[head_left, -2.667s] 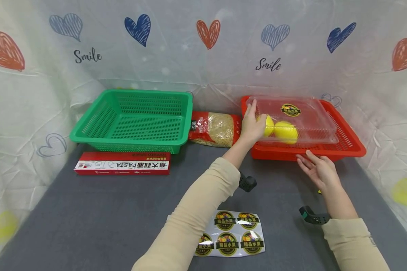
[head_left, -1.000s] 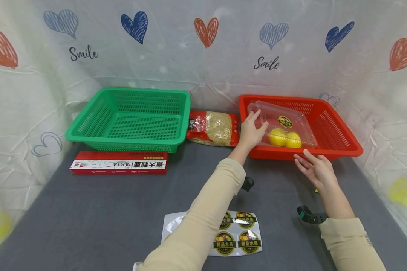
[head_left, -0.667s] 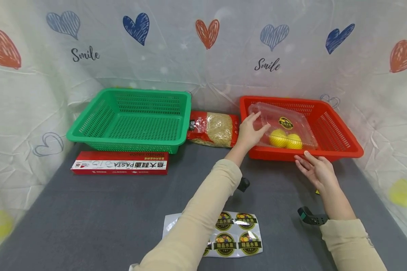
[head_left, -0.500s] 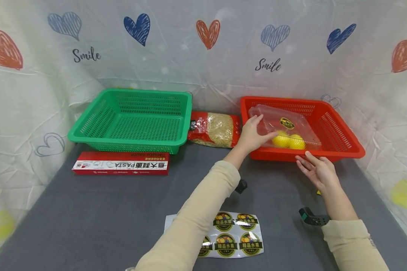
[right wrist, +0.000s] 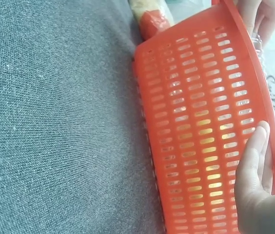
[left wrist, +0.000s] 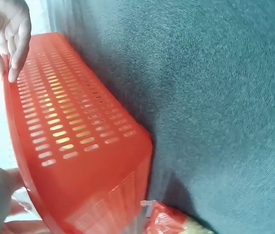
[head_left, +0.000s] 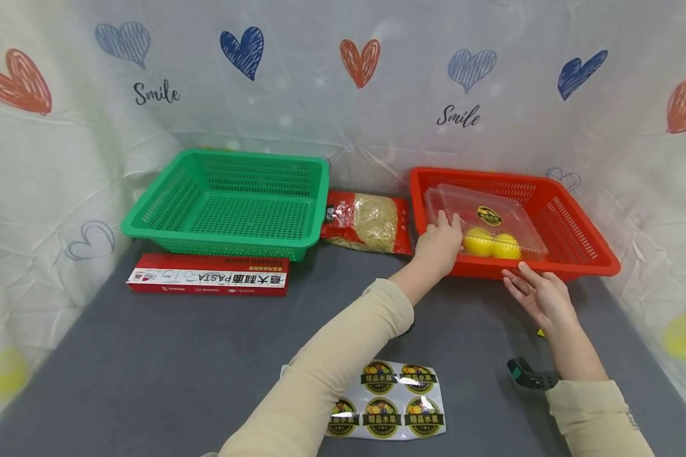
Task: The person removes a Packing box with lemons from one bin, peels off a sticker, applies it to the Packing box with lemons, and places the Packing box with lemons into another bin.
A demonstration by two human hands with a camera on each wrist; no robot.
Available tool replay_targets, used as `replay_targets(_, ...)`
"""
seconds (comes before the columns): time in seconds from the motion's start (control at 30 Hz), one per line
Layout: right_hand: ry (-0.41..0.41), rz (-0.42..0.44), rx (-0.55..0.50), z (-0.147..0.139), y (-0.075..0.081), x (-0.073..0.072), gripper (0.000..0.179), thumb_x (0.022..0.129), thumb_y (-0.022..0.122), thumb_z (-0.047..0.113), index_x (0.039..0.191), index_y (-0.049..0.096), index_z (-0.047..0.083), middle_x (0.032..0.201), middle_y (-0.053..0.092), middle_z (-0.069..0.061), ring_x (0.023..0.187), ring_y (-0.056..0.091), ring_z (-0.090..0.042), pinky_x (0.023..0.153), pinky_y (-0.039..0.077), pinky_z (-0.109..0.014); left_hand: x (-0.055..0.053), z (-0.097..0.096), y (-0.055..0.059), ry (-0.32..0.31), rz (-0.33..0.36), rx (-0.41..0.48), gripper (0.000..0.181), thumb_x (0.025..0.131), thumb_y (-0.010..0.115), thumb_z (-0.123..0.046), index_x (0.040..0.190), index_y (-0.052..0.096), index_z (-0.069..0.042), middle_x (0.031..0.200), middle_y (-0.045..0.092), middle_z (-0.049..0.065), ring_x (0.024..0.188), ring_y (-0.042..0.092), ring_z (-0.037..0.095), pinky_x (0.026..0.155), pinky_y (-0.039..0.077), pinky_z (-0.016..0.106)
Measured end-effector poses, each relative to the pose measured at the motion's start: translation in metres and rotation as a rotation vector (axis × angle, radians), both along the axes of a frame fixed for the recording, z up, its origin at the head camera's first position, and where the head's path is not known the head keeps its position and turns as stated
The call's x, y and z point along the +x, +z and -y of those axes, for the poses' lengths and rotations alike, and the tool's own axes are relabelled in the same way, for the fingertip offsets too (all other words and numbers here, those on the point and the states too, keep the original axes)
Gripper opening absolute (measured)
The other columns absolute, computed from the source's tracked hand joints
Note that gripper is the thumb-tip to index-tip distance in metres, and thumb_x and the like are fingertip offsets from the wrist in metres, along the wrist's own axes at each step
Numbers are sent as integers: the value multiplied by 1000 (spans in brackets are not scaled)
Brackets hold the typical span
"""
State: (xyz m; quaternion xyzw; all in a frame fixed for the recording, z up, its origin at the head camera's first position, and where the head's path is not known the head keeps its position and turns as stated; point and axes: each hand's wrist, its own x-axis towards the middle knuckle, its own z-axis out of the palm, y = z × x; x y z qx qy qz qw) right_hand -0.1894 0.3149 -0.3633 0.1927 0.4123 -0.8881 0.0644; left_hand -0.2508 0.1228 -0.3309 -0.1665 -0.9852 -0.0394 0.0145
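A clear plastic fruit box with a round black-and-gold sticker lies inside the red basket, toward its left side. Yellow fruits in foam netting show through the box's front. My left hand reaches over the basket's front-left rim, its extended fingers resting on the box's left end. At the front rim, my right hand pinches the basket, thumb on the inner side and fingers outside, as the right wrist view shows. In the left wrist view the left fingertips are partly hidden behind the rim.
A green basket stands at the back left, a red pasta box in front of it. Between the baskets lies a red-and-clear bag of pasta. A sticker sheet lies near the front, partly under the left sleeve.
The fruit box has come down from above the red basket's rim to inside it. My left hand has moved slightly down and right along the box. The right hand stays at the front rim.
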Motion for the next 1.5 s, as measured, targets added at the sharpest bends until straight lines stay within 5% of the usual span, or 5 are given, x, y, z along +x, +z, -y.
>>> replay_targets(0.17,0,-8,-4,-1,0,1,47,82,66,11,115,33,18,90,65,-1,83,67,-24,82,48,-36,5,-12,-2,67,-72,-186,68,88,57,-39,145,27,-14,143,36,6,108,53,18,83,48,25)
replay_targets(0.4,-4,-14,1,-1,1,1,48,82,66,11,116,33,18,90,65,-1,83,67,-23,80,49,-36,1,-20,1,143,8,-173,71,87,56,-43,145,25,-16,143,35,3,113,47,16,88,44,23)
replay_targets(0.9,1,-14,-31,-2,-1,0,37,84,64,9,109,37,15,91,64,-4,83,67,-24,76,52,-37,-9,-4,-5,71,5,40,24,77,72,-30,99,69,-22,94,62,-4,87,45,13,70,47,22)
replay_targets(1.33,31,-10,-48,-2,0,1,35,84,64,11,109,40,15,90,67,-5,83,67,-24,78,52,-36,-11,-2,-9,71,9,92,26,83,66,-29,106,65,-18,97,61,-1,92,47,13,68,51,24)
replay_targets(1.5,56,7,-61,-3,1,1,27,85,63,13,105,46,14,90,68,-5,83,67,-23,79,51,-34,-12,7,-9,-31,-26,84,34,90,56,-35,117,60,-16,110,58,0,101,49,14,79,49,24)
